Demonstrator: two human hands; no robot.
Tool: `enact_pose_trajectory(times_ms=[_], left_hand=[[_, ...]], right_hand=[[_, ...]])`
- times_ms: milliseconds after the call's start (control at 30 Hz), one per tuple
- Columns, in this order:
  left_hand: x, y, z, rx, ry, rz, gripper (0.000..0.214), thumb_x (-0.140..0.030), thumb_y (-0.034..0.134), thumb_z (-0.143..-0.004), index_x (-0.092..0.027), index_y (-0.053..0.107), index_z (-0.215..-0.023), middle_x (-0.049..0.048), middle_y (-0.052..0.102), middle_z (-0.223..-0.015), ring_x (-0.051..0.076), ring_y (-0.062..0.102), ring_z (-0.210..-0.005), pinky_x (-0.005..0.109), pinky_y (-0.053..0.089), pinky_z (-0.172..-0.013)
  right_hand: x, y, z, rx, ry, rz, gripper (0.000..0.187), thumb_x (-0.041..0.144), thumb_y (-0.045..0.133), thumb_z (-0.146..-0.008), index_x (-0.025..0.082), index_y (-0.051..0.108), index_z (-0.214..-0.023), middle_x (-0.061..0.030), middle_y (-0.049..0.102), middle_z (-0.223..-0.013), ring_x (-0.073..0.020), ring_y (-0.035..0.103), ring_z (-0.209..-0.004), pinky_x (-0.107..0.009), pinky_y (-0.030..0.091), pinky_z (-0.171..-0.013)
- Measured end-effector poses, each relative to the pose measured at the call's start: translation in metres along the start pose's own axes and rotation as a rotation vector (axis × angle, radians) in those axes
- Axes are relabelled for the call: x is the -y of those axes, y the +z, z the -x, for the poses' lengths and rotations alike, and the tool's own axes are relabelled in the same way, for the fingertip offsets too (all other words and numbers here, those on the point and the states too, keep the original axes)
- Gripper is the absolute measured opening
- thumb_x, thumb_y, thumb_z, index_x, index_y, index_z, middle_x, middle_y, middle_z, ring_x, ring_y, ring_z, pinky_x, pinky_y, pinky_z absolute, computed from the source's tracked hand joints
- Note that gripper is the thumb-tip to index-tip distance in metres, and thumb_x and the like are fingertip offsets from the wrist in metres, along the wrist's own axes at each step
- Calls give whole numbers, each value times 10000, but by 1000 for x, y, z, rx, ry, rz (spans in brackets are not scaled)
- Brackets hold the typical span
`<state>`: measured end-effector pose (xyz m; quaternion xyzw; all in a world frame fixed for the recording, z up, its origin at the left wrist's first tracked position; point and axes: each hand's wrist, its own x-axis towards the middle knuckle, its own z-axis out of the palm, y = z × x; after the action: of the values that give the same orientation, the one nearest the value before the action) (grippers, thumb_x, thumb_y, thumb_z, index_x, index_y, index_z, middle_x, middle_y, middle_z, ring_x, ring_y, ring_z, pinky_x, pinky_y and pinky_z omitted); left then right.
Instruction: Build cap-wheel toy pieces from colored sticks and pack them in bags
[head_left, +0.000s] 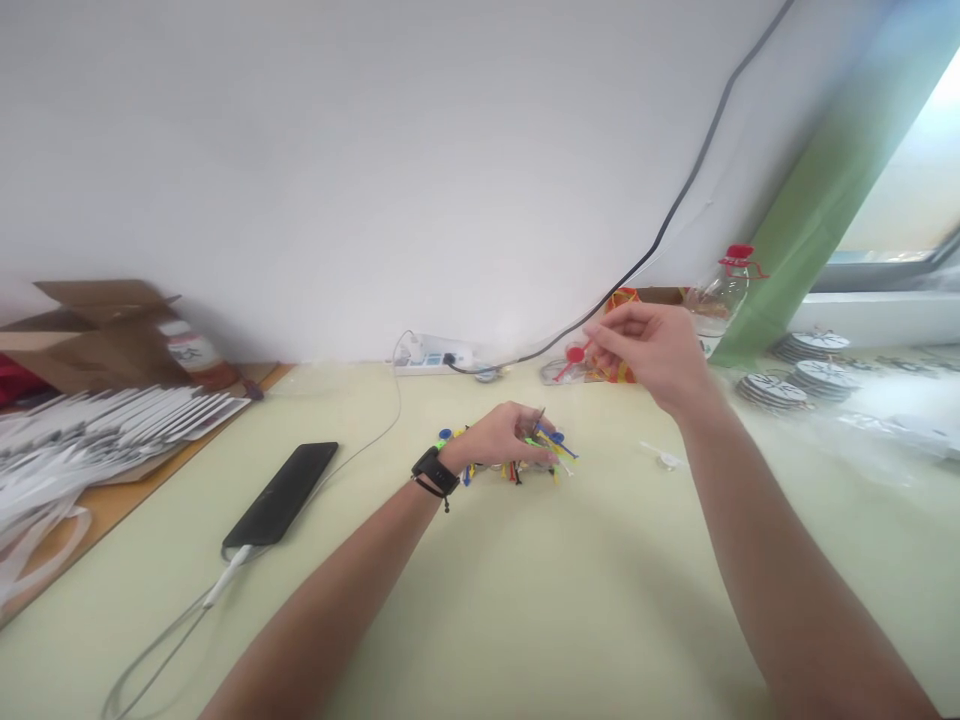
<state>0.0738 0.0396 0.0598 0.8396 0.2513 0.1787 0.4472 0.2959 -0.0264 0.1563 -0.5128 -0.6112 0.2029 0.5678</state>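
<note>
R hand (652,350) pinches red pc (575,354) beyond pile (515,474); L hand (496,436), at pile, grips pcs (556,438). Prob. pc-picking; next needs steady pinch.

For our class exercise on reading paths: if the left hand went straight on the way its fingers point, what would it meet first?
The left hand would probably meet the colourful pieces just ahead first, though depth and whether it already grips some are hard to tell.
</note>
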Motion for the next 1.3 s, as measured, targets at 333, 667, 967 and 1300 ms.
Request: enact_pose_trajectory(times_ms=[333,667,967,1300], left_hand=[[-5,1,0,-24,64,31,407,-435,826,-720,-153,709,-988,-2,608,-741,147,572,-680,251,421,-610],[-9,1,2,-51,50,-96,306,-420,796,-721,-172,631,-795,-32,520,-660,117,453,-581,243,345,-526],[-9,0,2,-15,77,-196,280,-398,768,-747,-163,692,-880,-44,472,-671,100,381,-592,235,282,-519],[-7,1,2,7,63,-133,324,-436,808,-705,-164,649,-781,-57,446,-647,95,361,-582,242,269,-528]], right_hand=[[-6,12,3,393,-37,284,227,419,692,-852,196,733,-848,-50,741,-817,-188,666,-737,-303,534,-646],[12,13,11,576,-86,474,309,481,574,-917,229,748,-873,-24,704,-774,-160,599,-675,-274,422,-574],[15,1,10,1014,94,423,469,618,528,-923,205,748,-888,-30,684,-817,-106,545,-509,-272,416,-548],[18,-6,11,989,195,540,578,721,519,-878,202,763,-808,-43,607,-564,-165,522,-536,-291,390,-550]])
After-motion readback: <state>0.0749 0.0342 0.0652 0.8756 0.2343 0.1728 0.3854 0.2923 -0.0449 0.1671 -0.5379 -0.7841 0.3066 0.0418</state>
